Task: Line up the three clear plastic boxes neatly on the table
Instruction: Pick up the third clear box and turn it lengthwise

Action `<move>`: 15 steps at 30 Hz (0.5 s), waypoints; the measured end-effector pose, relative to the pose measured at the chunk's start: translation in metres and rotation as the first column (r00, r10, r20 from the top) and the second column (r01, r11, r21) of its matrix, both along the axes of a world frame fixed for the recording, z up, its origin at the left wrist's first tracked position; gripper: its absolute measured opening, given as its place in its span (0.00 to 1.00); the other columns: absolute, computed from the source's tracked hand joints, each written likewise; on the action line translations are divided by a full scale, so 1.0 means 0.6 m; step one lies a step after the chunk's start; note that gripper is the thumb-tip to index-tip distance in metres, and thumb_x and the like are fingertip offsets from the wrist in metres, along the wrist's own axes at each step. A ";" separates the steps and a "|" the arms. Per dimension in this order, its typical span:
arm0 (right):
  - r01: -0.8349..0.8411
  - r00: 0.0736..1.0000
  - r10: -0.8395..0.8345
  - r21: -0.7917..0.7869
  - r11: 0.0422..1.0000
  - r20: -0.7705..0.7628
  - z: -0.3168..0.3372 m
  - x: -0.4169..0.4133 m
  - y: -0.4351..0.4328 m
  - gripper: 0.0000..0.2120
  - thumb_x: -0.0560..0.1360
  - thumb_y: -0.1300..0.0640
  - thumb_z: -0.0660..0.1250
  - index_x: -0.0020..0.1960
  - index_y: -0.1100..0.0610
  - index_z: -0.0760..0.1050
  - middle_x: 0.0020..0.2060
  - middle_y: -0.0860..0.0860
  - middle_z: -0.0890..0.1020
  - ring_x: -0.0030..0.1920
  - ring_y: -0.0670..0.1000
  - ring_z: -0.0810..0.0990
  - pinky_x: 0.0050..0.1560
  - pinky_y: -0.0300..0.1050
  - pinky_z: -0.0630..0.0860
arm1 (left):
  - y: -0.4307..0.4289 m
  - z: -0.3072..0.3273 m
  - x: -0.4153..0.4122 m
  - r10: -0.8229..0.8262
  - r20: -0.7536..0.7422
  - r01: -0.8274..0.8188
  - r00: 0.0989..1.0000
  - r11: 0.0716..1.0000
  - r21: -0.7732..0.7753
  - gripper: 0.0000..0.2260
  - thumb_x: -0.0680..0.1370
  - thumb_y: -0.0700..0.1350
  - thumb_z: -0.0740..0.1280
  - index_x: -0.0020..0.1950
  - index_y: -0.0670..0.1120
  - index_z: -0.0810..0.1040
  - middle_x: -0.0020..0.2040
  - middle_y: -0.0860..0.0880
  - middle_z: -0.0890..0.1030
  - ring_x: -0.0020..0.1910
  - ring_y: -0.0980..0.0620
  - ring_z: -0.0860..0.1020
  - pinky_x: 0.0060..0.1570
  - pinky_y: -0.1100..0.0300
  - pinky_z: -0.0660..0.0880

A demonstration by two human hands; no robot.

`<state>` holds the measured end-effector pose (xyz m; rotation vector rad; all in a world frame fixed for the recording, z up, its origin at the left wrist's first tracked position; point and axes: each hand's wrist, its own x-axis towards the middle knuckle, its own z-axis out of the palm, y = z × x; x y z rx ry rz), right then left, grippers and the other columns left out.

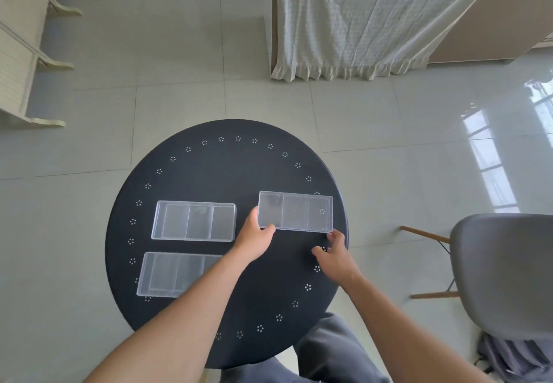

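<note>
Head view: the left hand [254,237] grips the right box's [296,211] left end near the surface's [227,173] right edge; the right hand [335,252] is open at its near corner. Two boxes [194,221] [176,275] lie stacked left. A careless push could send it over the edge.

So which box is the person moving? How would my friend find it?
Find the round black table. Two boxes sit stacked on its left side; the third box sits alone on the right, near the grey chair. It is the only one with the left hand gripping it.
</note>
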<state>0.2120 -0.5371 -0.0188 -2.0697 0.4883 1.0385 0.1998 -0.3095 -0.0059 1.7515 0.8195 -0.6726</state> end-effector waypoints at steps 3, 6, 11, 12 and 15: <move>0.001 1.000 -0.001 0.014 1.000 -0.017 -0.005 0.019 -0.021 0.32 0.76 0.48 0.66 0.78 0.47 0.59 0.61 0.50 0.81 0.50 0.51 0.83 0.62 0.57 0.81 | -0.007 0.002 -0.002 0.008 -0.006 -0.008 1.000 1.000 -0.002 0.32 0.83 0.50 0.62 0.86 0.57 0.58 0.77 0.62 0.72 0.67 0.53 0.75 0.62 0.57 0.68; 0.036 0.997 -0.033 0.040 0.999 -0.063 -0.009 0.037 -0.037 0.32 0.74 0.45 0.68 0.74 0.45 0.61 0.66 0.54 0.81 0.64 0.53 0.82 0.67 0.57 0.79 | -0.006 0.002 -0.013 0.025 0.003 -0.025 1.000 1.000 0.007 0.34 0.79 0.53 0.64 0.86 0.59 0.60 0.81 0.60 0.71 0.75 0.53 0.74 0.67 0.56 0.70; 0.058 0.994 -0.068 0.120 0.991 0.082 0.024 0.072 -0.033 0.16 0.81 0.55 0.69 0.65 0.50 0.66 0.63 0.49 0.81 0.61 0.47 0.83 0.53 0.48 0.81 | -0.010 0.011 -0.017 0.108 0.092 -0.113 0.990 0.992 0.055 0.16 0.76 0.59 0.75 0.61 0.66 0.76 0.65 0.58 0.77 0.60 0.58 0.83 0.63 0.54 0.78; 0.055 0.989 -0.073 0.138 0.989 0.129 0.028 0.079 -0.034 0.14 0.82 0.56 0.68 0.64 0.49 0.67 0.61 0.48 0.82 0.58 0.44 0.84 0.48 0.44 0.80 | -0.010 0.013 -0.017 0.115 0.097 -0.121 0.989 0.991 0.059 0.18 0.75 0.59 0.77 0.60 0.66 0.74 0.62 0.60 0.76 0.57 0.59 0.82 0.60 0.55 0.79; 0.025 0.972 -0.060 0.151 0.988 0.228 0.049 0.101 -0.033 0.15 0.82 0.53 0.67 0.67 0.47 0.68 0.53 0.48 0.84 0.50 0.45 0.85 0.43 0.43 0.78 | -0.007 0.017 -0.018 0.113 0.097 -0.119 0.989 0.991 0.056 0.26 0.72 0.57 0.83 0.66 0.60 0.78 0.61 0.56 0.79 0.54 0.58 0.83 0.50 0.60 0.78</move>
